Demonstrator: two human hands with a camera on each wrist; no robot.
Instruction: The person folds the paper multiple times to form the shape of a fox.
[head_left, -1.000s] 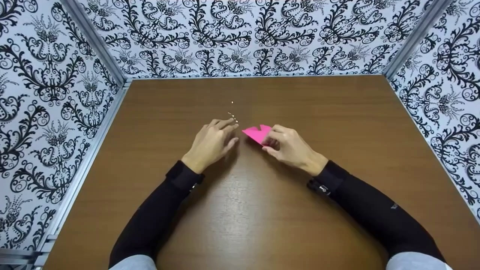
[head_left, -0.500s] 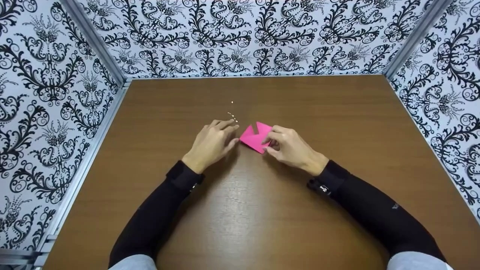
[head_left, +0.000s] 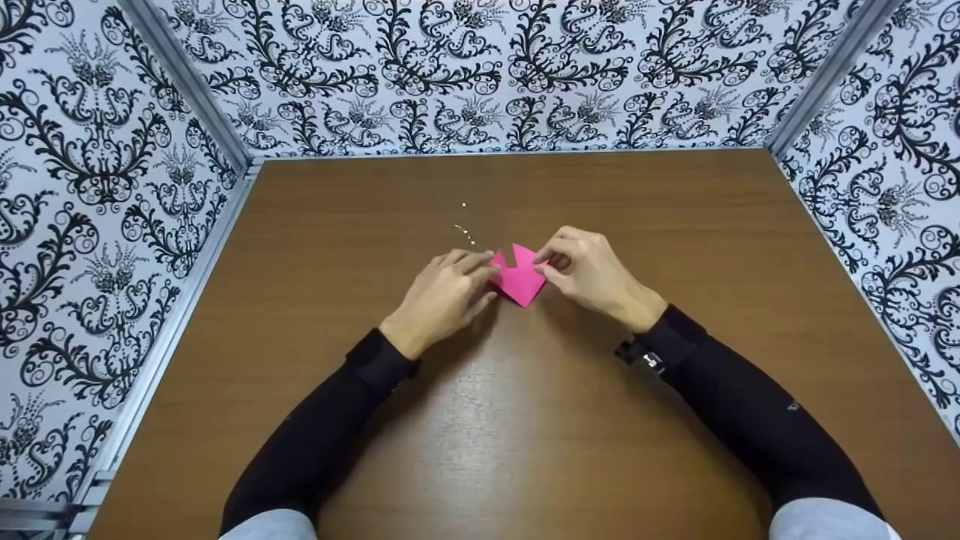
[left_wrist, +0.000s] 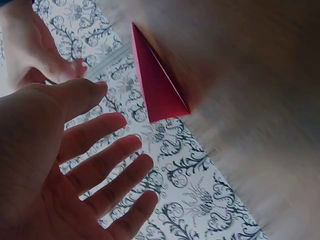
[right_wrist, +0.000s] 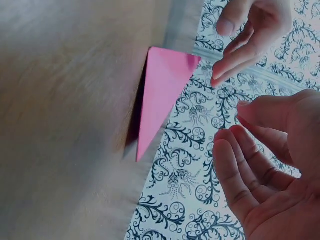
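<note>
A pink folded paper with a notch in its far side lies on the brown table. In the wrist views the paper is a slim wedge, standing slightly raised. My left hand is over its left corner in the head view, fingers extended; the left wrist view shows this hand spread and apart from it. At the right corner is my right hand, thumb and fingertips bent toward each other. In the right wrist view a gap shows between thumb and fingers of that hand, which holds nothing.
Several tiny bright specks lie on the table beyond my left hand. Walls with a black and white scroll pattern stand around the table, with metal rails at the corners.
The pink paper first turned so one point faces me, while my right hand held it. Since then my left hand has moved right onto its corner, and my right hand has shifted up, releasing it.
</note>
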